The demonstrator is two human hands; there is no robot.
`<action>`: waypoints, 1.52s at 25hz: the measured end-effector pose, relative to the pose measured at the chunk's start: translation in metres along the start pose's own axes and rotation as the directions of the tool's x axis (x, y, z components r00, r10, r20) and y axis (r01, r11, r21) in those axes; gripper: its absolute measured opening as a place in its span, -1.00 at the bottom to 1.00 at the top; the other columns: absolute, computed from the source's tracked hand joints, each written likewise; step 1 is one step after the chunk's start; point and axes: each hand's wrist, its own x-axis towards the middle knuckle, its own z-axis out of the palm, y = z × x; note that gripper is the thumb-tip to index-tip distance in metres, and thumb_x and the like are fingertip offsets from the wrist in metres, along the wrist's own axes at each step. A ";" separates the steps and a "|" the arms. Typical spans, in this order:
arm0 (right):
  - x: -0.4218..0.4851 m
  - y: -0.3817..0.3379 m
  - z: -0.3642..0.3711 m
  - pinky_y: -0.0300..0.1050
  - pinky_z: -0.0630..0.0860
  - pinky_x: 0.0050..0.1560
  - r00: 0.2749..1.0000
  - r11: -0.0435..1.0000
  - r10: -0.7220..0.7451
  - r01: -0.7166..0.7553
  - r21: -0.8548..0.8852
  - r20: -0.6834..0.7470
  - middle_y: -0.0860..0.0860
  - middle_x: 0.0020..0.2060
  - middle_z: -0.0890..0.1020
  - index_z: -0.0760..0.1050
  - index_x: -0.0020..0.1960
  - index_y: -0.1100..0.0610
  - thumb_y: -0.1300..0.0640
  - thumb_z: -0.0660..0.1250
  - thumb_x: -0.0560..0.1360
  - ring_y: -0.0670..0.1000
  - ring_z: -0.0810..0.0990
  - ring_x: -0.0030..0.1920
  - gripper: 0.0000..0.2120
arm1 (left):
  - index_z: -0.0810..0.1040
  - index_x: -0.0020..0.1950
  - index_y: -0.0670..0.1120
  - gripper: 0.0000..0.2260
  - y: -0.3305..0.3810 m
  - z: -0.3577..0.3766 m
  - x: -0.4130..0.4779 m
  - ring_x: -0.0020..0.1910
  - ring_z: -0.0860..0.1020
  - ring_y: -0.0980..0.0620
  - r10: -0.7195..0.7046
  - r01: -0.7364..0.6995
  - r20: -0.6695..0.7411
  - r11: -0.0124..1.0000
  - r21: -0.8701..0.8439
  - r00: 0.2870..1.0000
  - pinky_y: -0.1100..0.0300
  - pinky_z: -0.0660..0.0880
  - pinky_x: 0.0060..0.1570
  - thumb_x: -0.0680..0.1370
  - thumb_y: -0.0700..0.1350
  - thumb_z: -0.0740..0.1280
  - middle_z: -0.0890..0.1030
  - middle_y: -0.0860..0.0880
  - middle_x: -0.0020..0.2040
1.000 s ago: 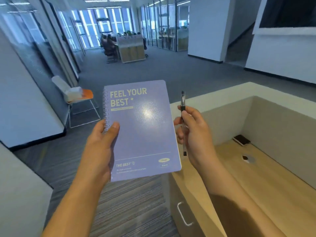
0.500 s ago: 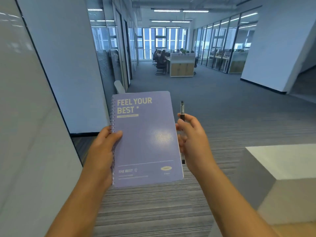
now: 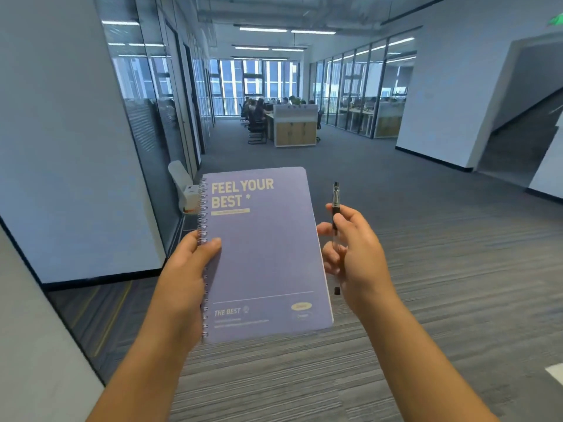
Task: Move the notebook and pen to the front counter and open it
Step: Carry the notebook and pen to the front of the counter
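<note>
A lilac spiral-bound notebook, closed, with "FEEL YOUR BEST" printed on its cover, is held upright in front of me. My left hand grips it at the spiral edge, thumb on the cover. My right hand is just right of the notebook and holds a clear pen with a black grip, its tip pointing up. Only a white corner of the counter shows at the lower right edge.
Grey striped carpet stretches ahead down an open office hall. White and glass walls line the left. A white chair stands against them. Desks with seated people are far ahead. A white wall and stair opening sit right.
The view has swung left, away from the white counter with its wooden desk, which has slid out to the lower right edge. Both hands keep the same hold on notebook and pen.
</note>
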 end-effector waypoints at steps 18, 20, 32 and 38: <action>0.438 -0.006 -0.192 -0.30 0.16 -0.58 0.870 0.976 -0.213 0.210 -0.056 -0.445 -0.07 -0.46 0.47 0.47 0.09 0.05 0.17 0.11 0.58 -0.11 0.23 -0.58 -0.80 | 0.58 0.06 0.04 -0.83 -0.106 0.319 0.461 -0.13 0.70 -0.03 -0.013 0.020 0.445 1.000 -0.010 0.896 0.03 0.60 -0.23 0.58 -0.10 0.21 0.72 -0.01 -0.03; 0.487 -0.015 -0.214 -0.29 0.16 -0.57 0.820 0.967 -0.245 0.243 -0.074 -0.517 -0.06 -0.46 0.48 0.47 0.11 0.06 0.19 0.11 0.57 -0.10 0.24 -0.57 -0.79 | 0.57 0.09 0.03 -0.82 -0.119 0.369 0.517 -0.14 0.70 0.00 -0.012 0.027 0.519 0.999 -0.021 0.855 0.07 0.61 -0.27 0.58 -0.10 0.20 0.73 0.01 -0.04; 0.622 -0.089 -0.430 -0.25 0.21 -0.56 0.382 0.869 -0.463 0.372 -0.326 -0.800 -0.01 -0.41 0.47 0.44 0.19 0.12 0.23 0.12 0.57 -0.08 0.28 -0.56 -0.77 | 0.58 0.13 0.01 -0.80 -0.211 0.706 0.651 -0.04 0.68 -0.09 -0.049 0.143 0.879 0.989 -0.023 0.475 -0.08 0.57 -0.02 0.58 -0.09 0.21 0.71 -0.05 0.02; 0.640 -0.150 -0.594 -0.27 0.22 -0.58 0.257 0.832 -0.512 0.384 -0.399 -0.820 -0.01 -0.40 0.47 0.45 0.09 0.07 0.22 0.12 0.57 -0.10 0.29 -0.57 -0.82 | 0.57 0.12 0.00 -0.82 -0.258 0.893 0.616 -0.16 0.70 -0.02 -0.028 0.171 0.935 0.985 -0.034 0.352 0.06 0.58 -0.22 0.58 -0.08 0.21 0.72 -0.03 -0.03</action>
